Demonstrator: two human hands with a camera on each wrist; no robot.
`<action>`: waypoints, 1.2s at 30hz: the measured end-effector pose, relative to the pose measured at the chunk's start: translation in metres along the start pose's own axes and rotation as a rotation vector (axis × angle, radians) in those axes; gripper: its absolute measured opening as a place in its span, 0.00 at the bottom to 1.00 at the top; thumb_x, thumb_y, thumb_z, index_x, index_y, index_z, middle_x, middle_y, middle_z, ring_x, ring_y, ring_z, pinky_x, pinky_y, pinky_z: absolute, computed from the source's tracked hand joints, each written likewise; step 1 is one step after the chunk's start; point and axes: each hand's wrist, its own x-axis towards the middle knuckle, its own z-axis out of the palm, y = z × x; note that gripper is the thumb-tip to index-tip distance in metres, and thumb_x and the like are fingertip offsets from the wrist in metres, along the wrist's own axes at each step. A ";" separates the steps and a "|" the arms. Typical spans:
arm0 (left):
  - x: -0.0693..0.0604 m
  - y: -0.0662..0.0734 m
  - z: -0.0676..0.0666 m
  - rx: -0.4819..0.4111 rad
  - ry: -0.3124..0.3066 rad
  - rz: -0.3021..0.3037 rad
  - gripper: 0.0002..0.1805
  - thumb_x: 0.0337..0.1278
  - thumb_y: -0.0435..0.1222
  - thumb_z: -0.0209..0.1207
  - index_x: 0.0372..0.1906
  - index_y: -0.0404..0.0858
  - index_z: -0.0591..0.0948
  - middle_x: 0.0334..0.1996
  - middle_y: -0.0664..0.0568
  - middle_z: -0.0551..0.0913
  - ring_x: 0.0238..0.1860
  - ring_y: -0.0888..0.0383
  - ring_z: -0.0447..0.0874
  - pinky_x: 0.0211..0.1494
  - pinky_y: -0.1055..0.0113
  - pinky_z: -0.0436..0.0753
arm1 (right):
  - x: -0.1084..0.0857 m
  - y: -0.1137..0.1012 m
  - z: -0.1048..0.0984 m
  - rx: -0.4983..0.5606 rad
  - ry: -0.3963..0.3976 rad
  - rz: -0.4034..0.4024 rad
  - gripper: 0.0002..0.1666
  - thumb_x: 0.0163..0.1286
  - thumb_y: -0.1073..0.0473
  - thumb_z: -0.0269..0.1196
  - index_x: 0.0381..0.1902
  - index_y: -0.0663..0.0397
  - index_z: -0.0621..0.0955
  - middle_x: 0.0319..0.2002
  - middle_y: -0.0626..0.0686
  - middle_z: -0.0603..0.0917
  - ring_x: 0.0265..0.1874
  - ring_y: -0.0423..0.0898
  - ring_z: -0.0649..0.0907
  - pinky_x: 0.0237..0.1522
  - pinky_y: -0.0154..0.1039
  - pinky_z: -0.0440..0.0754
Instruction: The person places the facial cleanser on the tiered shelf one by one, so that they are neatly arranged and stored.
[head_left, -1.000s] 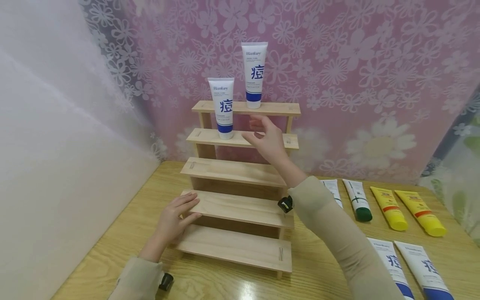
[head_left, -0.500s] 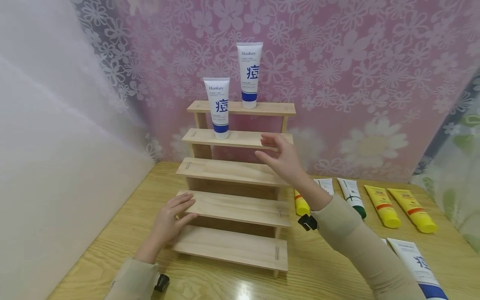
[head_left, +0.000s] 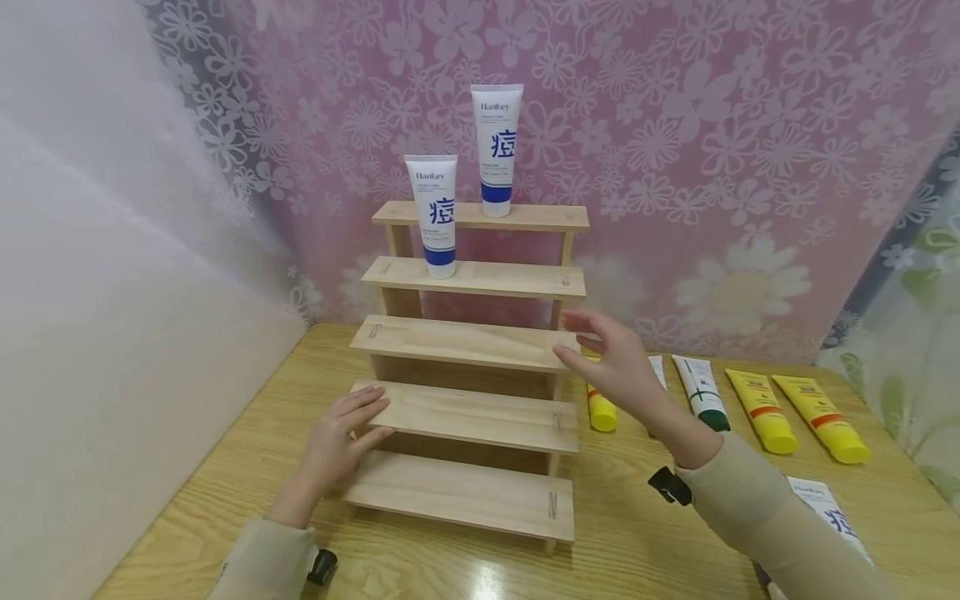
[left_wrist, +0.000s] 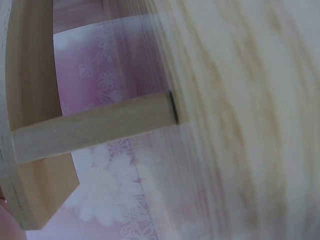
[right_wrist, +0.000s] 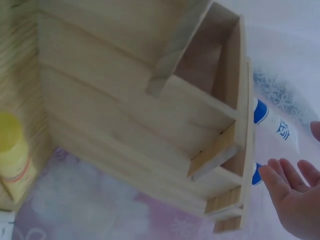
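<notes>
My left hand (head_left: 336, 437) rests on the left end of a stepped wooden display stand (head_left: 468, 340), fingers on the second step from the bottom, thumb by its front edge. Beside the right end of the middle step hovers my right hand (head_left: 618, 367), fingers loosely bent with nothing between them. On the top step a white-and-blue cream tube (head_left: 497, 150) stands upright on its cap. A matching cream tube (head_left: 437, 215) stands left of centre one step lower. The left wrist view is mostly wood, with a bit of finger (left_wrist: 9, 224) at the corner.
On the table (head_left: 622, 533) right of the stand lie several tubes: a yellow tube (head_left: 602, 407) partly behind my hand, a white tube with green cap (head_left: 702, 392), more yellow tubes (head_left: 821, 417), and a white-and-blue tube (head_left: 828, 512) partly under my sleeve. A flowered backdrop (head_left: 675, 150) hangs behind.
My right hand has moved down and to the right, from below the top step to beside the middle step's right end. The left hand and both standing tubes keep their places.
</notes>
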 end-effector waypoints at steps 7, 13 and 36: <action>0.001 0.000 -0.001 -0.027 -0.022 -0.018 0.24 0.43 0.46 0.63 0.42 0.32 0.81 0.47 0.43 0.78 0.51 0.46 0.73 0.57 0.60 0.70 | -0.022 0.017 -0.015 -0.075 0.008 0.012 0.23 0.56 0.64 0.63 0.50 0.66 0.72 0.46 0.61 0.77 0.46 0.54 0.76 0.45 0.45 0.77; 0.001 0.000 -0.002 -0.025 -0.040 -0.050 0.24 0.43 0.46 0.63 0.42 0.32 0.81 0.48 0.43 0.78 0.52 0.48 0.72 0.60 0.64 0.67 | -0.043 0.028 -0.030 -0.156 -0.007 0.049 0.23 0.57 0.63 0.63 0.50 0.65 0.72 0.45 0.59 0.77 0.46 0.53 0.76 0.44 0.44 0.77; 0.001 0.002 -0.002 -0.011 -0.022 -0.022 0.22 0.38 0.40 0.67 0.42 0.32 0.81 0.47 0.43 0.78 0.50 0.46 0.73 0.56 0.56 0.71 | -0.117 0.056 -0.071 -0.305 0.000 0.188 0.21 0.55 0.61 0.65 0.45 0.64 0.74 0.40 0.60 0.79 0.38 0.23 0.70 0.37 0.17 0.74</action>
